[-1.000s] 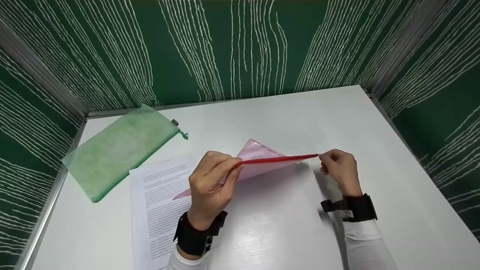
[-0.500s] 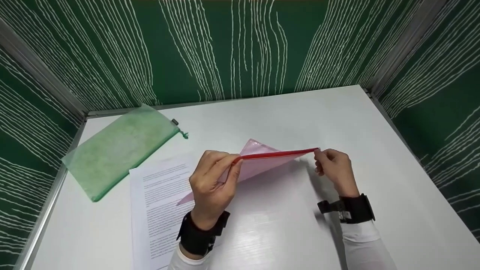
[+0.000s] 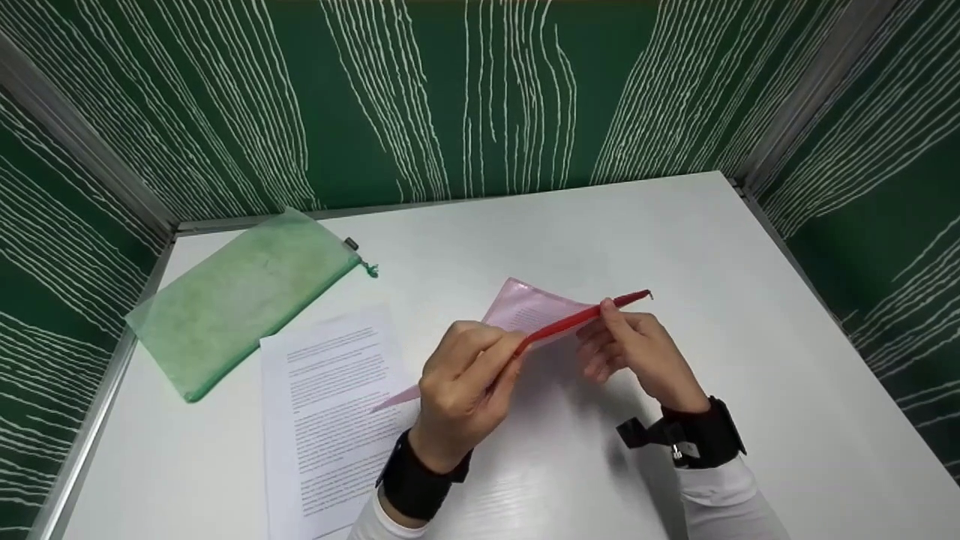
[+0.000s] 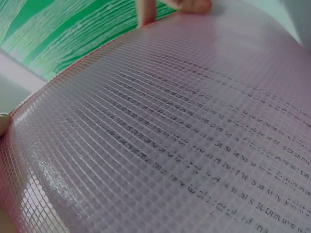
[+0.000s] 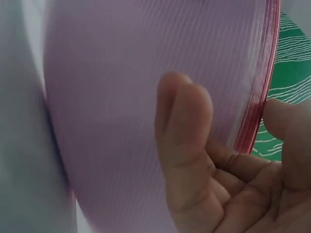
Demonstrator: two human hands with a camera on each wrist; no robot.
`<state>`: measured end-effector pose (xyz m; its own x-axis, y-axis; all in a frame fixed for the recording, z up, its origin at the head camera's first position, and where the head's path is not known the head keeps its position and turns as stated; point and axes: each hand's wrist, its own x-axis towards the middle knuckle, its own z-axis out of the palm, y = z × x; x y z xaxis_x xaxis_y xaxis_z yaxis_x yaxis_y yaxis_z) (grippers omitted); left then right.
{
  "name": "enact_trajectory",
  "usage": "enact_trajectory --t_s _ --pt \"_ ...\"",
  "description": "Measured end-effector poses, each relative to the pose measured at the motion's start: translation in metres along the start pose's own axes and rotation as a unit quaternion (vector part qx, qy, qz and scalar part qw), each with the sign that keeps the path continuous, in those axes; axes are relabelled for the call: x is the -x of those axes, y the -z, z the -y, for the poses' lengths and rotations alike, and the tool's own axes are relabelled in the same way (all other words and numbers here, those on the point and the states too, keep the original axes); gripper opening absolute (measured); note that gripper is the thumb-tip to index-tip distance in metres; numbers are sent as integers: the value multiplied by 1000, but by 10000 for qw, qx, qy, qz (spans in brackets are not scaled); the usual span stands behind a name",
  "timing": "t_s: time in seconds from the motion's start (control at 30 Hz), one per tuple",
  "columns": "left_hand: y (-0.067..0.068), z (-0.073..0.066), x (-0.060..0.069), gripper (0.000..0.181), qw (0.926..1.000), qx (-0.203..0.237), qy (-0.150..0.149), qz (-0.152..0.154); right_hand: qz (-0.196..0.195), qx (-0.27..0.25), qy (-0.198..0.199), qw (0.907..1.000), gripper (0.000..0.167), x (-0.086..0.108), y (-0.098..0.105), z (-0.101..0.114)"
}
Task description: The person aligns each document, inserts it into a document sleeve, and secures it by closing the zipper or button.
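Note:
A pink mesh zip pouch [image 3: 525, 306] with a red zipper edge [image 3: 570, 322] is held up above the table, tilted. Printed text shows through its mesh in the left wrist view [image 4: 184, 131]. My left hand [image 3: 465, 394] pinches the red edge near its left end, thumb below and fingers above. Farther along that edge, my right hand [image 3: 645, 352] pinches it between thumb and fingers, a short way in from the right tip. In the right wrist view, other fingers [image 5: 187, 126] of the right hand extend across the pouch's face.
Printed paper sheets [image 3: 330, 420] lie on the white table [image 3: 600, 232] at the left, partly under the pouch's corner and left hand. Behind them lies a green mesh zip pouch [image 3: 240, 300] with a cord pull. Green walls with white lines [image 3: 517, 97] border the table.
My left hand has moved right and slightly down with the red edge. My right hand has shifted left along it, leaving the right tip free. The pouch edge now slants more steeply.

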<state>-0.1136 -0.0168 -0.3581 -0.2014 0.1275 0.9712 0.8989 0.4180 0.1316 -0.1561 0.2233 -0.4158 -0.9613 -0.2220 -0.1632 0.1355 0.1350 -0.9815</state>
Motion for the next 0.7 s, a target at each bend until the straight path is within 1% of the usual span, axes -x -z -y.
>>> enact_trajectory --t_s 0.1,0.17,0.23,0.37,0.43,0.5,0.6,0.63,0.7 --pt "-4 -6 1 16 9989 -82 -354 305 348 -318 -85 9989 65 2 -3 5" --pt "-7 -10 2 15 9969 -132 -619 463 551 -601 -122 9966 64 3 -4 7" --pt "-11 -15 1 13 9941 -195 -897 581 665 -945 -155 9932 61 3 -4 7" --pt "-18 -25 -3 9 9861 -256 -1429 802 776 -1532 -191 9850 50 2 -1 6" --pt "-21 -29 -6 7 9819 -288 -1615 944 725 -1624 -227 9838 45 1 0 5" --pt "-24 -32 -6 5 9785 -301 -1712 1109 596 -1594 -307 9849 39 0 2 5" --pt "-28 -35 -2 5 9752 -331 -1717 1354 495 -1429 -337 9879 33 -1 6 3" --pt "-30 -36 1 5 9744 -329 -1682 1451 507 -1393 -314 9885 32 -1 7 3" --pt "-35 -36 8 6 9731 -208 -1491 1745 527 -1383 -209 9888 33 -1 11 1"
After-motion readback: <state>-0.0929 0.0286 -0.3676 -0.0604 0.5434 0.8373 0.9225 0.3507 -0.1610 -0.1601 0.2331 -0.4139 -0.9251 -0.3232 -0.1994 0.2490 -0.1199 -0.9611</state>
